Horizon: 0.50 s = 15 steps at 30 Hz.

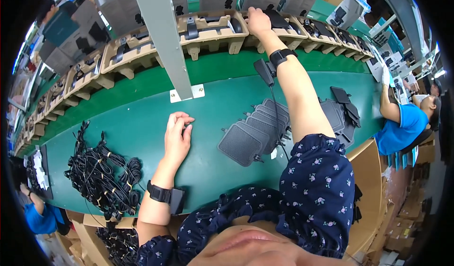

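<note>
My right hand (259,22) reaches to the far side, over a brown moulded-pulp tray (295,41) holding black parts. Its fingers bend down at the tray's left end, beside a flat black piece (275,19); what they grip is hidden. Empty, my left hand (178,136) rests on the green table with loosely curled fingers, the thumb apart from them. Between my arms lies an overlapping row of dark grey textured flat pads (243,143). More pads (332,116) and small black pieces (347,102) lie right of my right forearm.
Bundled black cables (101,166) are heaped at the left. A grey metal post (170,43) rises from the table. Pulp trays (210,34) line the raised green ledge. Cardboard boxes (371,181) stand at the near edge. A person in blue (399,126) works at the right.
</note>
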Available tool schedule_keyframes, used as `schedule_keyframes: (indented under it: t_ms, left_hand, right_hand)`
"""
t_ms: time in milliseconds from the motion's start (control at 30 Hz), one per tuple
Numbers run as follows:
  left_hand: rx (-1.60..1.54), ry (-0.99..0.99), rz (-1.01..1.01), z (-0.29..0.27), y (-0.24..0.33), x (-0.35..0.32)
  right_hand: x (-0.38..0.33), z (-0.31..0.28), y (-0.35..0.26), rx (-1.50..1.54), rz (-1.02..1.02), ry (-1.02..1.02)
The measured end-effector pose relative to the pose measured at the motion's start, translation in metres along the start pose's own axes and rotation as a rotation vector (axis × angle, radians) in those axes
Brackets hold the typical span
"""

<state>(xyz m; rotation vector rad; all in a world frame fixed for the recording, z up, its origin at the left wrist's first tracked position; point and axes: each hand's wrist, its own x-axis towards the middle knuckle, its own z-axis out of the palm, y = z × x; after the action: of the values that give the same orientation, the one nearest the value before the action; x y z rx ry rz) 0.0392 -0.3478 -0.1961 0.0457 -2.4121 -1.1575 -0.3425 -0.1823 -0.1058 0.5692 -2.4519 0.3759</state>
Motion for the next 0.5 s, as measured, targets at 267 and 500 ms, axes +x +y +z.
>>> schedule_keyframes:
  t_ms: [267, 500]
  left_hand:
    - [0.005, 0.003, 0.037, -0.007, -0.002, -0.001]
    - [-0.005, 0.008, -0.002, -0.003, -0.004, -0.008]
  right_hand:
    - [0.008, -0.010, 0.013, 0.076, -0.016, -0.055]
    - [0.012, -0.027, 0.032, 0.031, -0.132, -0.343]
